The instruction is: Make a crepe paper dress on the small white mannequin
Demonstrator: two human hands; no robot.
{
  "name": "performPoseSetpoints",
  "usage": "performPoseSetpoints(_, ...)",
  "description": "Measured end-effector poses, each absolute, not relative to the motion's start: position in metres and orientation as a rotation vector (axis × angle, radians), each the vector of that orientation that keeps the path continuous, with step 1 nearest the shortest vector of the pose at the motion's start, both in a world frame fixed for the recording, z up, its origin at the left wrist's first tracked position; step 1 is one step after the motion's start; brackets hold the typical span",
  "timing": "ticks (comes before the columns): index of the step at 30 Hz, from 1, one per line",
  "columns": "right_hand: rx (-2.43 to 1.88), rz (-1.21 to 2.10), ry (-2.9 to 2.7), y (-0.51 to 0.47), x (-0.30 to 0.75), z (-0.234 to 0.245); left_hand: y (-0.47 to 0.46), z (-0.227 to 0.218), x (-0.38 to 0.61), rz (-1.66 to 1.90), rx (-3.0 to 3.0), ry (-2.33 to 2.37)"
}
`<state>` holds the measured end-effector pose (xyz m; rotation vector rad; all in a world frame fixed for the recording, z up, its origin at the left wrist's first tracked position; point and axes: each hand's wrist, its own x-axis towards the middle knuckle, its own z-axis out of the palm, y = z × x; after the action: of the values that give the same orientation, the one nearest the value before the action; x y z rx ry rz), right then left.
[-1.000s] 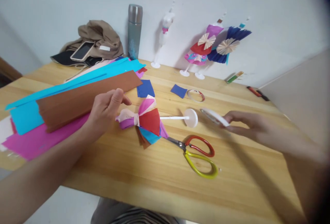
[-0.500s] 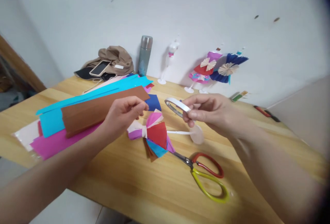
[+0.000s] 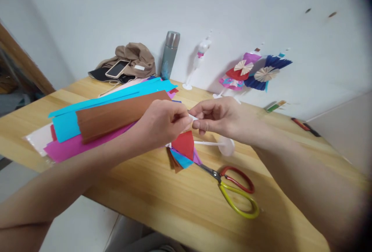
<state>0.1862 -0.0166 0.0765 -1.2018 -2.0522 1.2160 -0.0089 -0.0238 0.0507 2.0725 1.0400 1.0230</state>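
My right hand (image 3: 223, 116) pinches a narrow roll of white tape (image 3: 192, 117), now seen nearly edge-on and partly hidden by fingers. My left hand (image 3: 165, 122) is closed against the roll's left side, thumb and forefinger pinched at the tape. Just below the hands lies a doll-stand figure dressed in coloured crepe paper (image 3: 183, 145), with a red, blue and purple skirt; my left hand covers its upper part. Its white round base (image 3: 226, 146) points right. Scissors (image 3: 216, 175) with one red and one yellow handle rest beside the skirt, blade tips hidden at its edge.
Crepe paper sheets (image 3: 122, 114) in brown, blue and magenta lie at left. Behind them are a brown cloth bag (image 3: 135, 58), a phone (image 3: 117, 69) and a thermos (image 3: 170, 56). An undressed figure (image 3: 200, 54) and two dressed figures (image 3: 242, 70) stand along the wall.
My left hand has moved right and closed at the tape roll. My right hand has brought the roll slightly left and turned it edge-on. The view has shifted a little.
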Motion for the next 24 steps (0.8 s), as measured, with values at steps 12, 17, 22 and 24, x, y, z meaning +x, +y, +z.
performPoseSetpoints(12,-0.963,1.14,-1.573,-0.019,0.184,0.047,-0.008,0.037,-0.024,1.0,1.583,0.843)
performPoseSetpoints(17,-0.923,0.991,-1.526,-0.024,0.18,0.037,-0.014,0.032,-0.019,1.063,1.644,0.871)
performPoseSetpoints(22,-0.866,0.963,-1.548,-0.027,0.182,0.032,-0.014,0.024,-0.015,1.136,1.805,0.956)
performPoseSetpoints(24,-0.843,0.962,-1.549,-0.028,0.183,0.032,-0.014,0.023,-0.015,1.165,1.815,1.028)
